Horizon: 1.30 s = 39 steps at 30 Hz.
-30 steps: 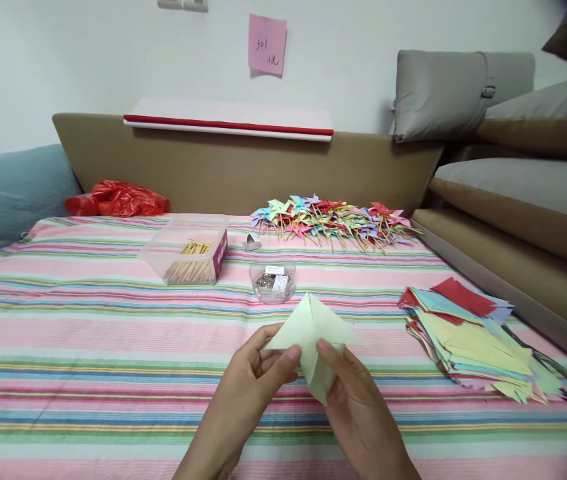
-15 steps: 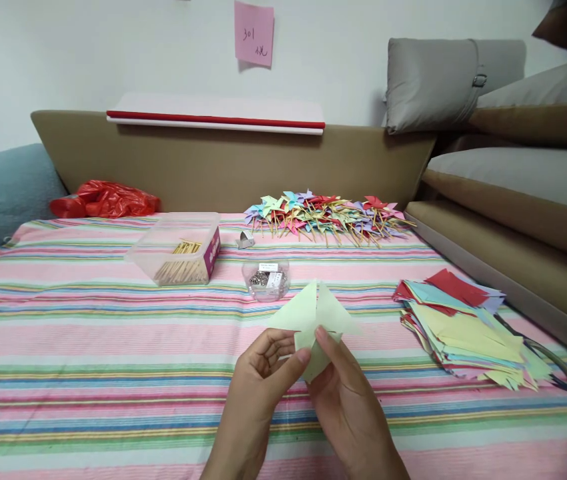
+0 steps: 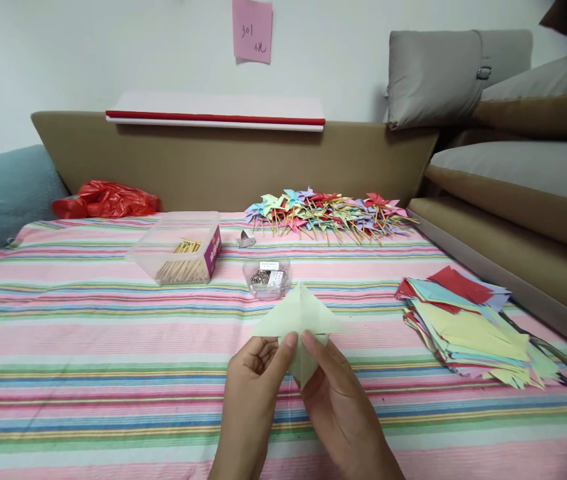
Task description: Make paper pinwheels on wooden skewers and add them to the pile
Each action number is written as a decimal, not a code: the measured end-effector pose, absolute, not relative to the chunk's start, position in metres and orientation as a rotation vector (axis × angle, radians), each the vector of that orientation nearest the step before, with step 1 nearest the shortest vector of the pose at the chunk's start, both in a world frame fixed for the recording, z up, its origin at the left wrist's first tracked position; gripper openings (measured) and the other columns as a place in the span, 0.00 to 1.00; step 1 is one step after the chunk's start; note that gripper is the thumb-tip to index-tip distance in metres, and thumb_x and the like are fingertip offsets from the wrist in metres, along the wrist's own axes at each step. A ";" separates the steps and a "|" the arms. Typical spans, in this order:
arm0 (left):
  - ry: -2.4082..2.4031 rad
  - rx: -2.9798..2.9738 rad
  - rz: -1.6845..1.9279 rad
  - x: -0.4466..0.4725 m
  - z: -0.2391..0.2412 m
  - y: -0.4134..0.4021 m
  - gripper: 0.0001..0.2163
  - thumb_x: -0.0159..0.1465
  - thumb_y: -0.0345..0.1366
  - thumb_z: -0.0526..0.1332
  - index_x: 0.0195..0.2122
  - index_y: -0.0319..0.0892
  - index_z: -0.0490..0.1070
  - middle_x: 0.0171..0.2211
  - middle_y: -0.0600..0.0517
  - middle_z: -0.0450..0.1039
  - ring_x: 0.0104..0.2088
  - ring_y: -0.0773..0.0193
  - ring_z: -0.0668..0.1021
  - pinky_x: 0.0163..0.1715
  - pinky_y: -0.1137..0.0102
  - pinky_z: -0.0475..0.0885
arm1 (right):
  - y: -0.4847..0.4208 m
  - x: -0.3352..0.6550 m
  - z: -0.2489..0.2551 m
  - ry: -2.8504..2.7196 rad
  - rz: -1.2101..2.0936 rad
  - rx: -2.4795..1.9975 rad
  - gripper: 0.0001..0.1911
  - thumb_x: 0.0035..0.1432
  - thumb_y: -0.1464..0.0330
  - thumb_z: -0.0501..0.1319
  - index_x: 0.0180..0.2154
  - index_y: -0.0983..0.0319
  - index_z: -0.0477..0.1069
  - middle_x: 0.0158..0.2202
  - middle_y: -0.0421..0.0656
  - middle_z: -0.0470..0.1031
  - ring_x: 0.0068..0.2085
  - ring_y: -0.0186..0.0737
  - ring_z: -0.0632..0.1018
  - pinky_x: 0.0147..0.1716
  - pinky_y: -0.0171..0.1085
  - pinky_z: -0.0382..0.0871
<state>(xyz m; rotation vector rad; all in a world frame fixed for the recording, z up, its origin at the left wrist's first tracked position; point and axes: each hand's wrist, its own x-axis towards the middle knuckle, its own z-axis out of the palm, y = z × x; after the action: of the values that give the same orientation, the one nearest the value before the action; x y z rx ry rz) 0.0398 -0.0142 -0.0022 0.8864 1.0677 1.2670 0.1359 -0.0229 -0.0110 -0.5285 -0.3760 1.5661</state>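
Between my two hands is a pale green paper (image 3: pixel 299 316), cut with slits and spread into pointed flaps, held above the striped cloth. My left hand (image 3: pixel 258 377) pinches its near left side, thumb on top and fingers curled beneath. From the right, my right hand (image 3: pixel 336 390) grips the same paper, its thumb pressed near the centre close to the other thumb. The fingertips under the paper are hidden. Just beyond the paper stands a small clear box (image 3: pixel 267 279) with metal pins and a white label.
A clear tub (image 3: pixel 183 250) of wooden sticks stands left. Finished paper pinwheels (image 3: pixel 328 215) are heaped at the back. Coloured paper sheets (image 3: pixel 468 327) lie stacked at right, partly over scissors (image 3: pixel 563 367). A red plastic bag (image 3: pixel 108 200) sits back left; cushions (image 3: pixel 518 190) line the right.
Both hands and the paper have shifted slightly left. The gap between the paper's two upper flaps has closed, and the thumbs now sit side by side near its middle.
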 end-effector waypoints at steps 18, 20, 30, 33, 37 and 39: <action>1.071 0.865 1.236 0.036 0.001 -0.013 0.13 0.57 0.44 0.71 0.27 0.39 0.78 0.26 0.51 0.78 0.30 0.64 0.75 0.32 0.72 0.70 | -0.020 0.142 -0.018 -0.534 1.450 -0.703 0.08 0.58 0.63 0.69 0.38 0.60 0.82 0.38 0.43 0.83 0.36 0.38 0.77 0.35 0.36 0.72; 1.075 0.863 1.233 0.035 0.002 -0.014 0.13 0.57 0.44 0.71 0.28 0.39 0.78 0.26 0.51 0.78 0.30 0.63 0.75 0.32 0.72 0.71 | -0.020 0.142 -0.017 -0.531 1.437 -0.761 0.11 0.54 0.62 0.72 0.38 0.60 0.82 0.38 0.44 0.84 0.37 0.40 0.78 0.36 0.37 0.72; 1.050 0.944 1.213 0.033 0.001 -0.015 0.12 0.61 0.45 0.68 0.31 0.40 0.79 0.28 0.52 0.76 0.33 0.61 0.76 0.35 0.71 0.70 | -0.018 0.139 -0.020 -0.451 1.387 -0.828 0.16 0.48 0.63 0.75 0.41 0.58 0.83 0.38 0.42 0.85 0.38 0.39 0.80 0.37 0.35 0.73; 0.998 1.018 1.205 0.033 0.003 -0.015 0.13 0.66 0.45 0.63 0.31 0.42 0.78 0.28 0.53 0.72 0.32 0.64 0.72 0.34 0.72 0.68 | -0.017 0.140 -0.018 -0.421 1.402 -0.778 0.13 0.50 0.64 0.75 0.40 0.58 0.83 0.37 0.41 0.85 0.34 0.36 0.79 0.32 0.32 0.73; 0.955 1.028 1.186 0.033 0.003 -0.014 0.12 0.66 0.44 0.63 0.38 0.41 0.80 0.32 0.51 0.74 0.36 0.62 0.72 0.36 0.72 0.68 | -0.017 0.141 -0.017 -0.406 1.422 -0.722 0.14 0.52 0.65 0.74 0.43 0.57 0.82 0.40 0.40 0.84 0.36 0.36 0.79 0.33 0.31 0.73; 0.941 1.014 1.182 0.033 0.002 -0.013 0.12 0.65 0.44 0.64 0.40 0.41 0.81 0.33 0.50 0.75 0.37 0.61 0.72 0.37 0.72 0.67 | -0.018 0.141 -0.017 -0.407 1.435 -0.697 0.15 0.53 0.66 0.73 0.45 0.57 0.82 0.40 0.41 0.84 0.38 0.36 0.79 0.35 0.31 0.73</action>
<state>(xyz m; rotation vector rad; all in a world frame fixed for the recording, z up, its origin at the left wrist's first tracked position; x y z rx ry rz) 0.0326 -0.0131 0.0015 1.0137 0.9411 1.1825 0.1414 -0.0180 -0.0167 -0.6971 -0.4073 1.4347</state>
